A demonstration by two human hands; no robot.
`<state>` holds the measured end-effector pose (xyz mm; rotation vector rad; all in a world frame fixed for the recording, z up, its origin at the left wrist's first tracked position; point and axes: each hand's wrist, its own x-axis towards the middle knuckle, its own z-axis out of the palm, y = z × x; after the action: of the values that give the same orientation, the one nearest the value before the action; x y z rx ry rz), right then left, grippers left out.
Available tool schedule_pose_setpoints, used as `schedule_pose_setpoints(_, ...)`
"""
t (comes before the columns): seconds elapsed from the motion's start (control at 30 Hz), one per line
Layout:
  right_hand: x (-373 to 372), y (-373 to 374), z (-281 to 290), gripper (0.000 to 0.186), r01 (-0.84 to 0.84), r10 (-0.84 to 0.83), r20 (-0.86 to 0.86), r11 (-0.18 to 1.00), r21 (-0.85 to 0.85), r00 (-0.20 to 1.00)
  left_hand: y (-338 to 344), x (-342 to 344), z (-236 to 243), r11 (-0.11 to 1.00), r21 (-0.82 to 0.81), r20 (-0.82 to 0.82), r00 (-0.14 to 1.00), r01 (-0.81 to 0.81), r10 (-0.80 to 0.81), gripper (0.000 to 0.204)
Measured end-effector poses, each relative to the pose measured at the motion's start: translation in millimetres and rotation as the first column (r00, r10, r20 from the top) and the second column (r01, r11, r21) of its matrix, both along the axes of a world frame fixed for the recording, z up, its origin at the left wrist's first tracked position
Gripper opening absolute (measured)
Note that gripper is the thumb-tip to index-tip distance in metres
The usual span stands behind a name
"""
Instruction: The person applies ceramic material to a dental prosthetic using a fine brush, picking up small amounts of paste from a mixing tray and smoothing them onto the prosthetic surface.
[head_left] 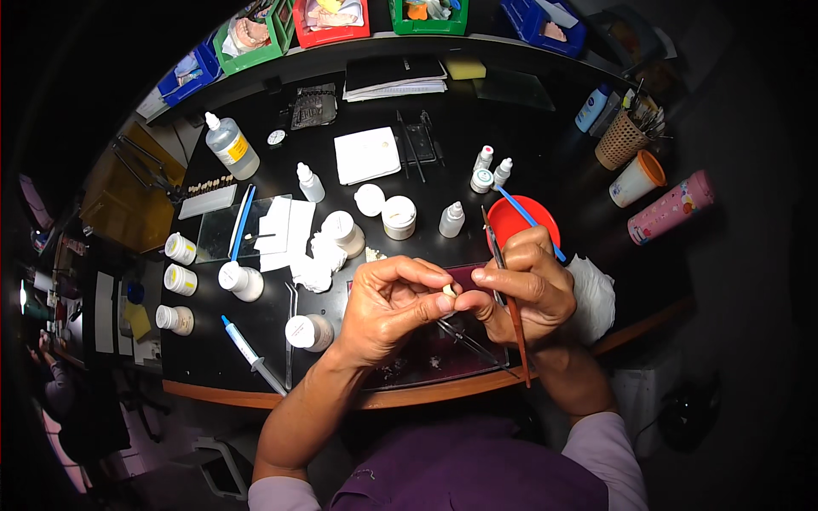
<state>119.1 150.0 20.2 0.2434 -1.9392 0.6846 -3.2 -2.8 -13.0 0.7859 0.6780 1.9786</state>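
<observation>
Between the thumb and index finger of my left hand (383, 307) is a small cream-coloured dental crown (448, 290), pinched above the front of the bench. My right hand (538, 285) is closed around a slim brush (517, 332) with a reddish-brown handle, its dark end pointing away from me. The right thumb and index fingertip come up close beside the crown; whether they touch it I cannot tell. Under the hands lies a dark red glossy plate (409, 362), partly hidden, with thin metal tweezers (469, 341) on it.
Several white jars (399, 217) and dropper bottles (452, 220) stand beyond my hands. A red bowl (532, 215) and crumpled tissue (592, 298) are at the right. A syringe (254, 353) lies left of my arm. Coloured bins (332, 34) line the back shelf.
</observation>
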Motion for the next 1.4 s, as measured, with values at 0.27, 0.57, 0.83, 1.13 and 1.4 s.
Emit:
schedule_pose_setpoints(0.27,-7,5,-6,0.013,0.014,0.061,0.291,0.969,-0.248,0.955,-6,-18,9,0.974,0.146,0.118,0.980,-0.175,0.158,0.022)
schedule_pose_setpoints(0.57,-11,0,-21,0.014,-0.120,0.024,0.622,0.986,0.113,0.783,-5,-16,10,0.968,0.129,0.111,0.973,-0.214,0.201,0.021)
schedule_pose_setpoints(0.83,-8,-2,-20,0.012,-0.108,0.023,0.641,0.990,0.094,0.767,-3,-10,8,0.974,0.060,0.068,0.975,-0.217,0.212,0.020)
schedule_pose_setpoints(1.13,3,5,2,0.017,-0.184,0.301,0.295,0.913,-0.364,0.907,0,-5,11,0.969,-0.003,-0.117,0.962,-0.248,0.246,0.019)
schedule_pose_setpoints(1.4,9,-1,4,0.018,-0.382,0.598,0.021,0.538,-0.751,0.801,1,-2,16,0.950,-0.068,-0.388,0.885,-0.305,0.257,0.019)
